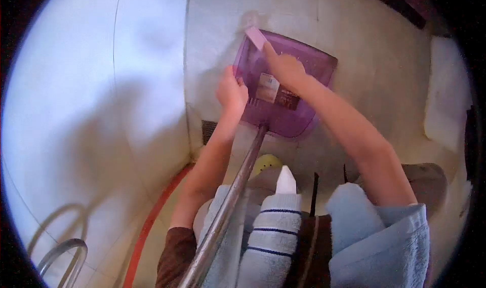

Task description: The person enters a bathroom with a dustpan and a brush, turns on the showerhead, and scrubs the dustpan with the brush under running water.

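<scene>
A translucent purple dustpan [309,60] with a paper label [268,88] lies tilted in front of me near the tiled floor. Its long metal handle [223,212] runs back toward my body. My left hand [233,93] is closed on the pan's left edge. With my right hand [288,71] I grip a small pink block-like piece [256,37], index finger stretched along it, at the pan's far left corner. Whether the piece has bristles underneath is hidden. Small pale specks show near my right fingers.
A white tiled wall [147,50] rises on the left, with a floor drain grate [208,131] near its foot. A red hose [152,217] runs along the floor. A curved metal tube [66,245] stands at lower left. Striped light towels [276,227] hang before me.
</scene>
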`<act>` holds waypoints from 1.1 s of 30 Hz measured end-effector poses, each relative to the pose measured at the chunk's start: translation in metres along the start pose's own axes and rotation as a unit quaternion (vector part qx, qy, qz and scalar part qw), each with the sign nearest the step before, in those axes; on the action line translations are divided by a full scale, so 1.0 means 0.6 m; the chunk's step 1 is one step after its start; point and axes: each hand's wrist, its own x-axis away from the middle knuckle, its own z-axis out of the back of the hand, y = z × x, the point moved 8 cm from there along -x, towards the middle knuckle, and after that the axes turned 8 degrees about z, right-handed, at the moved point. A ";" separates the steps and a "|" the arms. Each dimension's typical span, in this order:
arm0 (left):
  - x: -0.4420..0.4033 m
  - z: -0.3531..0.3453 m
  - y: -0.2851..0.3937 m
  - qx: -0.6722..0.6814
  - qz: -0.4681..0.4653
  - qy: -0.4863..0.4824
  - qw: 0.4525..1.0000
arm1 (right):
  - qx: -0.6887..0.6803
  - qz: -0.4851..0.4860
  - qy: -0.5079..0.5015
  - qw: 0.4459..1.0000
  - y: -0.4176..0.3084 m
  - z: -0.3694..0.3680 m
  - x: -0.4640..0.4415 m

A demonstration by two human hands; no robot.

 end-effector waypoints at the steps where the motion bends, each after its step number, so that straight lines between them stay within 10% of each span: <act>1: 0.002 -0.006 -0.008 0.013 -0.003 -0.002 1.000 | 0.024 0.011 -0.005 1.000 0.007 -0.014 0.019; 15: 0.041 -0.020 -0.050 0.037 0.000 -0.011 0.999 | 0.329 0.207 -0.068 0.919 0.017 -0.013 0.036; 22: -0.054 -0.032 0.025 -0.004 -0.011 -0.028 1.000 | 0.253 0.184 0.003 0.950 0.107 0.084 -0.141; 26: -0.033 -0.022 0.025 0.048 -0.014 -0.043 0.998 | 0.135 0.089 -0.008 0.987 0.112 0.173 -0.028; 33: -0.050 -0.007 0.061 0.057 -0.110 -0.031 0.992 | 0.346 0.171 -0.134 0.913 0.222 0.247 0.105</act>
